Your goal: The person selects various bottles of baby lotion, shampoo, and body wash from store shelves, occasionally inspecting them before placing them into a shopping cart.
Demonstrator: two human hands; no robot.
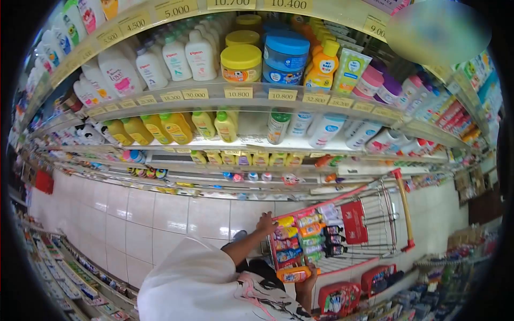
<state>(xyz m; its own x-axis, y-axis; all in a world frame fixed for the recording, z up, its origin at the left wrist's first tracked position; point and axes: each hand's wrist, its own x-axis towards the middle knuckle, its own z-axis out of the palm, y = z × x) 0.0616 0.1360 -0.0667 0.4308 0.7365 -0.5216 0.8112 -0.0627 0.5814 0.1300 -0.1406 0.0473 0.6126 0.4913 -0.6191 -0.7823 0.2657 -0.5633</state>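
My right hand (307,282) grips an orange bottle (293,275); my left hand (265,222) touches the cart (353,222), its grip unclear.

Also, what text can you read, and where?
"10.700": top tag
"10.400": adjacent tag
"5.000": upper tag
"4.500": upper tag
"5.500": upper tag
"10.800": two middle tags
"30.000": middle tag
"32.800": middle tag
"Pigeon": white bottles
"MY BABY Kids": orange shelved bottle
Others are too small or blurred.

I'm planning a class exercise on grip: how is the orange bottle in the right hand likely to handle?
The orange bottle looks like smooth plastic, so it may be slippery. The right hand holds it near one end, so the other end might dip. Its broad shape suggests it would probably slide rather than roll.
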